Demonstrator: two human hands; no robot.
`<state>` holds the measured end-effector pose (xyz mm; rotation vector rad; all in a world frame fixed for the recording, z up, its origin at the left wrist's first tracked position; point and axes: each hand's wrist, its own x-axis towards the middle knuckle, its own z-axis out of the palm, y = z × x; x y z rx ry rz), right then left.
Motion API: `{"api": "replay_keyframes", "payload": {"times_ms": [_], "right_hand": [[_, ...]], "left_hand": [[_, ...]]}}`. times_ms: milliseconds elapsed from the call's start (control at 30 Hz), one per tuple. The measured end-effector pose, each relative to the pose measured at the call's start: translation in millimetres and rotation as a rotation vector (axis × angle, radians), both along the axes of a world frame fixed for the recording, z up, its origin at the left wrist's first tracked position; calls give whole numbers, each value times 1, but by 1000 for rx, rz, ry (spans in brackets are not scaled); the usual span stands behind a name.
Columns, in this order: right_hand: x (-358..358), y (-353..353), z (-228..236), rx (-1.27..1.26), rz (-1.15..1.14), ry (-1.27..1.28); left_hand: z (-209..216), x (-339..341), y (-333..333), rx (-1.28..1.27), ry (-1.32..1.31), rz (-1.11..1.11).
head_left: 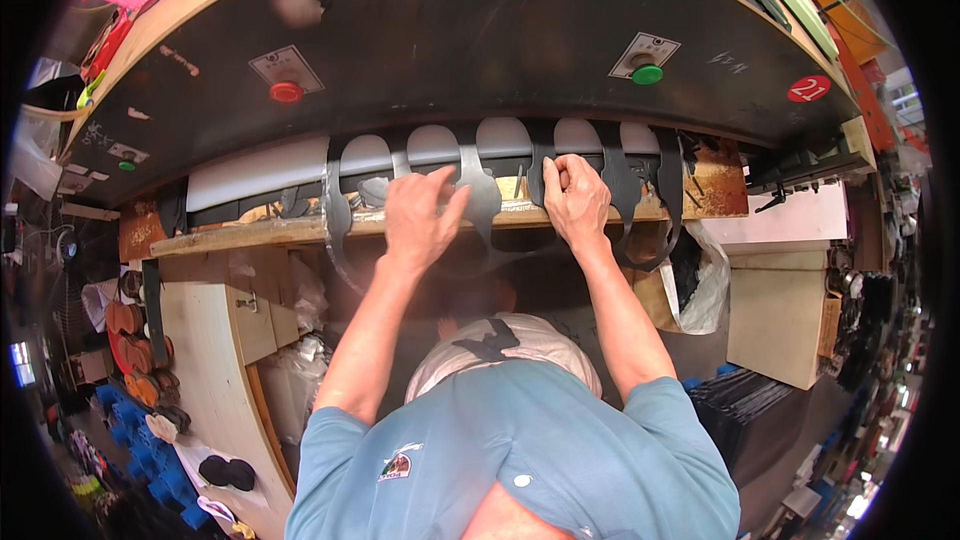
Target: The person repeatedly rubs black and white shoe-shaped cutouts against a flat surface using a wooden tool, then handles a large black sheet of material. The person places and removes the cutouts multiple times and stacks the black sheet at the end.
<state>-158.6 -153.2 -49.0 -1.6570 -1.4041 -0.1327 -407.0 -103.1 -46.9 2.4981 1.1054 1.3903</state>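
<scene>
- Dark cut-out sheet (618, 175) sat at twelve o'clock, just above centre, its strips draped over the wooden front edge of the surface (255, 238), with the pale slab (255, 178) showing through its rounded gaps!
- Over at ten o'clock, the left hand (420, 215) had its thumb and fingers well spread, right by a shiny grey-looking strip; no firm grip showed, and whether it touched, you couldn't tell.
- Across at two o'clock, the right hand (578, 202) was curled tight, thumb and fingertips apparently pinching the edge of a black strip.
- And how would it handle? Light and floppy, by the look of those sagging loops; thin necks seemed likely to stretch or tear, so the wider parts of the strips looked the safer hold.
- Trouble spots: its far edge vanished under the black panel (450, 40) towards twelve, the lower loops melted into the dark floor towards six, and the right hand's fingers hid their own pinch.
</scene>
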Motion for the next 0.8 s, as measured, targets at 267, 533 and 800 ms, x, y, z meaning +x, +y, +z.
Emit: {"api": "replay_keyframes", "payload": {"times_ms": [267,533,800], "right_hand": [[2,-5,-6,-148,18,54],[8,-20,-15,-183,91,98],[9,-51,14,-153,107,230]], "left_hand": [[-14,18,-12,-109,82,190],[-6,18,-27,-159,103,189],[12,14,-37,-297,113,28]]}}
